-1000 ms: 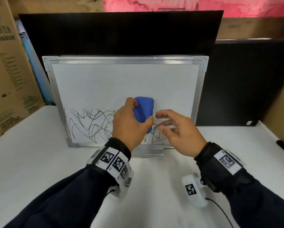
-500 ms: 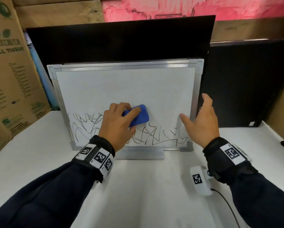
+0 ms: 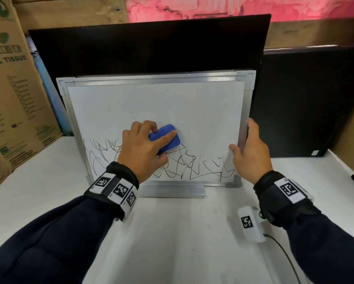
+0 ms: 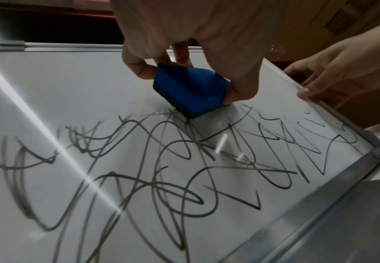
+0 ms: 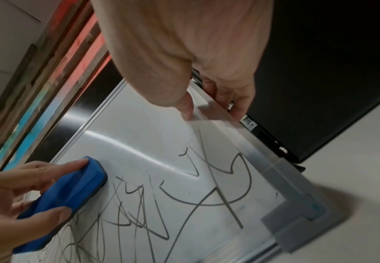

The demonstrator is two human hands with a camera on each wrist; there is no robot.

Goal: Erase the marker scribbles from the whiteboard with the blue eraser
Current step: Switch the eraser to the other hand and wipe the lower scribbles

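From the head view, I see my left hand (image 3: 143, 148) holding the eraser (image 3: 165, 138) flat on the board (image 3: 155, 111). My fingers (image 3: 167, 136) curl over the top of it and my thumb sits under it. The eraser is near the middle of the board, just at the top edge of the scribbles (image 3: 192, 165). The scribbles run all along the bottom part. My right hand (image 3: 252, 154) grips the right side of the board frame, thumb on the front and fingers round the back. The board stands on the white worktop (image 3: 172, 232) and leans on a black panel (image 3: 147, 44). A brown box (image 3: 10, 83) is on the left.

From the left wrist view, the eraser (image 4: 190, 90) is pinched between my thumb and fingers (image 4: 137, 65), with its low corner touching the black lines (image 4: 162, 160).

From the right wrist view, my thumb (image 5: 185, 106) presses the front of the frame (image 5: 236, 137) and my fingers (image 5: 241, 99) wrap behind it. The eraser (image 5: 71, 192) lies at the left in my other hand (image 5: 6, 204).
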